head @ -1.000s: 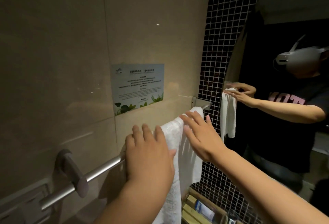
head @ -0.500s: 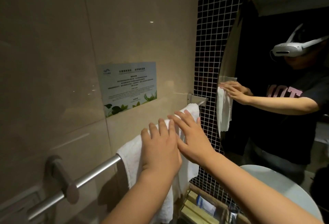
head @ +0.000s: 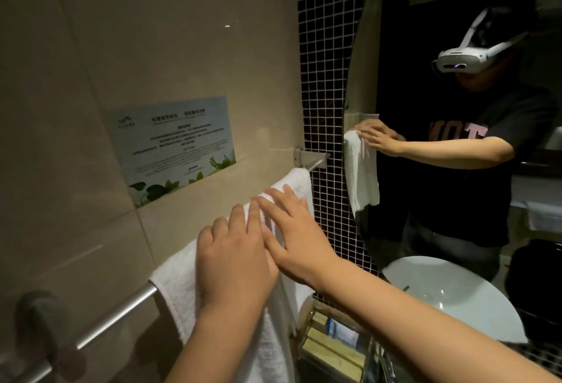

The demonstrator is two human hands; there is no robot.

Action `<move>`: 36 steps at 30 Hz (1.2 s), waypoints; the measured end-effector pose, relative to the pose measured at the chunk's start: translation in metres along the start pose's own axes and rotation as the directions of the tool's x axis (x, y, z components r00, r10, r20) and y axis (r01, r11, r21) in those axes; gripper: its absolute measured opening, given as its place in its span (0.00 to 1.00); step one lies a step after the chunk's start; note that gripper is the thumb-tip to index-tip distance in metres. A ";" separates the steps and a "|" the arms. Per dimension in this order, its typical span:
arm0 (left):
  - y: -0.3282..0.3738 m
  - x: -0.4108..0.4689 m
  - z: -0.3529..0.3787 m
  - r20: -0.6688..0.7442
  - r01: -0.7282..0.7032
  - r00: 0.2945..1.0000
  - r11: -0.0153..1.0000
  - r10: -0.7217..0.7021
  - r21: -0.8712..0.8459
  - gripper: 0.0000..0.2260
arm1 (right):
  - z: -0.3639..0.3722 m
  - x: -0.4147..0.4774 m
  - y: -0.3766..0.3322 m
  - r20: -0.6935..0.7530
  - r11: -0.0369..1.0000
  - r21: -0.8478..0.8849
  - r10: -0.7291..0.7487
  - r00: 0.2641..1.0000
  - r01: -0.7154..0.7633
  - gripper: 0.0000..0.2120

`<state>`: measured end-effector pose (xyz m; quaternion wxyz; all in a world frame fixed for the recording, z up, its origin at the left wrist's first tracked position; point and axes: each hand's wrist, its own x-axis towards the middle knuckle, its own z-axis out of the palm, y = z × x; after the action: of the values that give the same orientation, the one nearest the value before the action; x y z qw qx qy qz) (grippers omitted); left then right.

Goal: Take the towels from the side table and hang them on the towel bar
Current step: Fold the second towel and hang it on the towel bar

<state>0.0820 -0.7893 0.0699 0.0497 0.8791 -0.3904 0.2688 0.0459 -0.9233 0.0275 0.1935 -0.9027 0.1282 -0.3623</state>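
Note:
A white towel (head: 176, 285) hangs over the metal towel bar (head: 121, 306) on the beige tiled wall, draped from about the bar's middle to its right bracket (head: 310, 157). My left hand (head: 234, 258) lies flat on the towel's top, fingers apart, palm down. My right hand (head: 292, 230) rests flat on the towel just right of it, fingers spread and partly crossing the left hand's fingers. Neither hand grips the cloth. The lower part of the towel is hidden behind my forearms.
A printed notice (head: 173, 148) is stuck on the wall above the bar. A mirror (head: 456, 109) on the black mosaic wall reflects me and the towel. A white basin (head: 450, 297) sits at lower right, with a small tray of toiletries (head: 334, 340) below the bar.
The towel has been spread wider to the left along the bar. Both hands slid along its top and now lie close together. The view shifted right and down, revealing the basin.

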 end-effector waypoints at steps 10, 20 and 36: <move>-0.003 0.001 0.016 -0.040 0.045 0.998 0.994 -0.049 -0.102 0.25 | -0.045 0.032 0.005 0.217 0.979 -0.143 -0.111 0.970 0.144 0.28; 0.005 0.008 0.027 -0.230 0.134 0.957 0.972 -0.177 -0.194 0.13 | -0.007 0.025 0.018 -0.032 0.992 -0.055 -0.112 0.993 0.110 0.21; 0.000 0.002 0.033 -0.205 0.035 0.974 0.957 -0.098 -0.289 0.23 | -0.011 0.020 0.013 -0.045 0.997 0.029 -0.064 0.997 0.065 0.20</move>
<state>0.0973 -0.8008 0.0427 0.2267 0.8409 -0.3870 0.3027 0.0512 -0.9452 0.0407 0.1928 -0.8951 0.0977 -0.3900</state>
